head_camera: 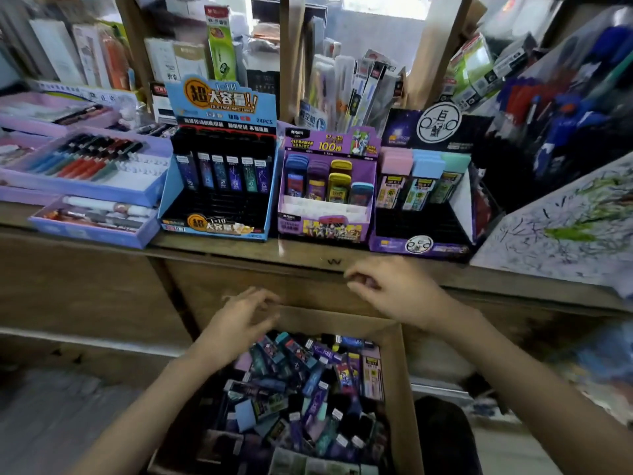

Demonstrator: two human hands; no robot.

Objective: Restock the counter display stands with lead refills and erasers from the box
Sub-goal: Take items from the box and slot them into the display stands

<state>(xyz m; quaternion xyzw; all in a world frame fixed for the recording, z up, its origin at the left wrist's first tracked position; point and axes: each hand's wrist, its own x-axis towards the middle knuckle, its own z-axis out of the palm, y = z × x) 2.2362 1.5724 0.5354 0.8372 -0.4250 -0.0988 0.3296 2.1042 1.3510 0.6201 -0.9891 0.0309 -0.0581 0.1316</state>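
Below both hands, the box (397, 378) of refills (301, 382) lies nearest the left hand (239, 320); left and right hand (394, 293) are loosely open, empty.

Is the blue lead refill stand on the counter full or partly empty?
Partly empty. The blue lead refill stand holds one back row of refill cases; its black front tiers are bare.

dim interior | daylight from rear window (383, 5) | edges bowed, smeared | hands motion-blurred
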